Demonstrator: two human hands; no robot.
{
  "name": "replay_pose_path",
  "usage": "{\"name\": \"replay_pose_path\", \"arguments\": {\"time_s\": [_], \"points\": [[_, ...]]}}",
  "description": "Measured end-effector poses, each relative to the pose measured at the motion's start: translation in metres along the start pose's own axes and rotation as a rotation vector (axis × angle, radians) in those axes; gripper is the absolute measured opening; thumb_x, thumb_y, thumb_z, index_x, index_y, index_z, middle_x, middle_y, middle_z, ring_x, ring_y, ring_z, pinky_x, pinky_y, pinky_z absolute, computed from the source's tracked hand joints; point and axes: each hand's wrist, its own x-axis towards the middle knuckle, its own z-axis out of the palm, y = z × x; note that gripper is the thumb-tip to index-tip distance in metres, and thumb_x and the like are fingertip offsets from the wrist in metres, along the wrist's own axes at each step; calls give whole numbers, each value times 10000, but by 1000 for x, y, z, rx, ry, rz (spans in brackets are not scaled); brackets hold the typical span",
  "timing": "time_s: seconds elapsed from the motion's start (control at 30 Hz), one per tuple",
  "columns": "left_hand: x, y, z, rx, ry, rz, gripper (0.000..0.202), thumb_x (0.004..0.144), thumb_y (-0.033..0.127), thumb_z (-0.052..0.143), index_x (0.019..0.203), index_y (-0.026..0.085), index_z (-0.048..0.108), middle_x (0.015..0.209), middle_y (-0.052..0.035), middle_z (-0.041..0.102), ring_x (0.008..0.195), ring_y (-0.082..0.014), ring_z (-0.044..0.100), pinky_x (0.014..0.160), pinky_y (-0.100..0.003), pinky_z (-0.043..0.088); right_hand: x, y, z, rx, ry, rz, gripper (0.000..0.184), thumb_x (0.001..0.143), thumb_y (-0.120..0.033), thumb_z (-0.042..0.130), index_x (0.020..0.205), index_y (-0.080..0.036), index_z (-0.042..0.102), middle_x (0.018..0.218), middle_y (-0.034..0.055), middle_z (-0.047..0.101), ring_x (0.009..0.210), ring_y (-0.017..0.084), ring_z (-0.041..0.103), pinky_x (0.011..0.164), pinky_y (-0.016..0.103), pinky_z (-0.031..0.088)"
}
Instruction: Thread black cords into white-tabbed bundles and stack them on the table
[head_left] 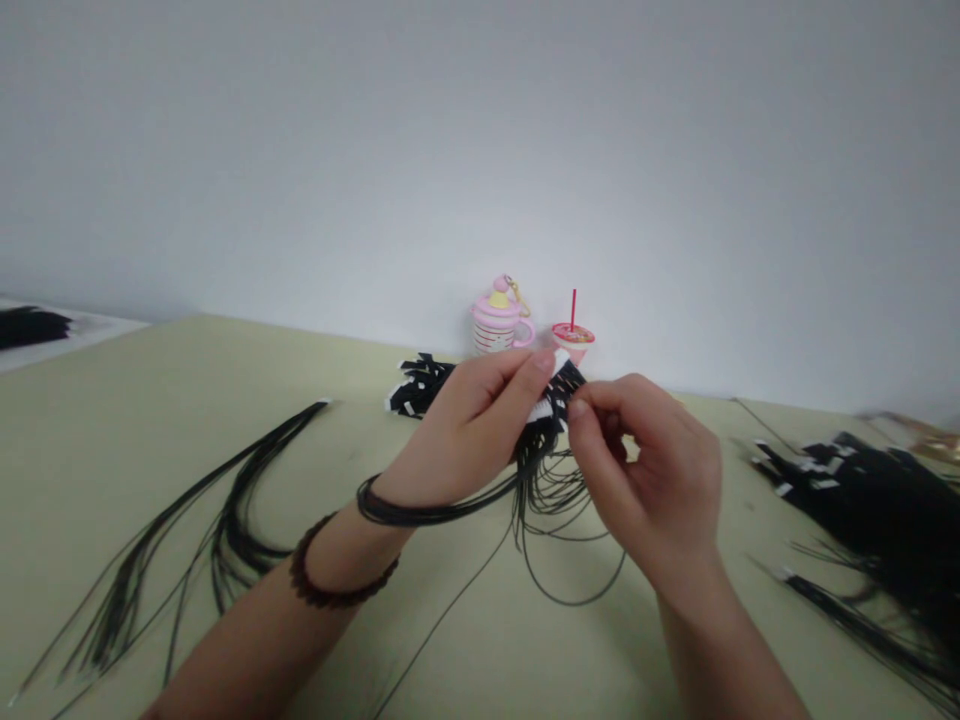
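Note:
My left hand (480, 420) is closed on a white connector (561, 360) with black wires running from it. The thumb presses on top of the connector. Black wires (536, 470) hang below in loops, and some pass around my left wrist. My right hand (649, 460) is at the right side of the connector, thumb and forefinger pinched at the black wires close to it. Whether a single wire is between those fingertips is too small to tell. Just behind my left hand lies a pile of black wires with white connectors (420, 388).
A pink lidded mug (495, 322) and a small cup with a red straw (573, 338) stand by the wall. On the left of the table (225, 370) lies a wire bundle (251, 480). A large heap of black wire harnesses (877, 500) lies at the right.

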Motion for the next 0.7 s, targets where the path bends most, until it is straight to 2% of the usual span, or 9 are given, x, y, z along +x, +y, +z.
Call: {"name": "replay_pose_path", "arguments": {"time_s": [0.07,0.13,0.23,0.33,0.4,0.47,0.53,0.6,0.7], "points": [[2,0,-1,-48,13,-9,332,906,297,409,607,164,466,586,40,405,558,-82,362,541,-195,333,1,1,1,-7,25,-20,63,807,-94,556,759,-122,587,647,-11,519,568,62,453,549,201,383],[5,-2,0,-116,44,-40,328,894,294,430,603,159,502,593,37,445,569,-80,397,561,-186,358,1,-2,-1,-44,73,-35,45,790,-99,583,821,-111,613,739,39,570,676,102,517,631,232,431],[11,-9,3,-306,106,-191,312,873,321,454,632,155,563,605,22,529,559,-82,470,522,-179,387,-4,-19,-9,-14,152,3,220,742,-96,632,961,-114,620,938,106,576,889,177,546,795,317,452],[18,-18,7,-564,169,-395,285,857,327,468,661,156,584,552,20,556,436,-76,474,400,-179,374,-13,-43,-17,292,124,128,214,731,-66,602,917,-172,612,898,70,585,866,181,569,770,339,474],[22,-23,8,-692,181,-462,285,856,325,481,650,153,579,497,29,537,360,-63,436,329,-166,326,-16,-50,-16,534,10,196,162,734,-50,555,819,-181,597,778,36,587,751,155,580,683,318,491],[23,-25,5,-815,125,-473,308,862,337,485,647,142,587,498,22,558,331,-46,417,300,-151,298,-15,-44,-11,675,-168,192,161,728,-34,549,779,-184,581,709,6,579,662,122,566,617,278,489],[23,-25,1,-945,25,-495,319,868,338,487,663,125,608,543,4,602,354,-38,456,318,-135,333,-12,-29,-2,691,-242,165,161,733,-37,571,786,-190,576,696,-11,575,624,97,546,567,238,469],[20,-21,-4,-1049,-28,-531,306,873,309,490,666,120,613,563,0,617,406,-45,520,370,-124,402,-7,-13,7,639,-179,113,138,729,-59,595,780,-186,575,694,-11,578,613,94,540,552,234,456],[15,-13,-9,-1121,-14,-567,300,891,249,460,657,126,602,538,10,601,440,-58,564,413,-124,455,-3,0,14,531,-100,-99,147,681,-97,653,791,-173,592,713,9,607,665,125,571,610,276,486]]}}
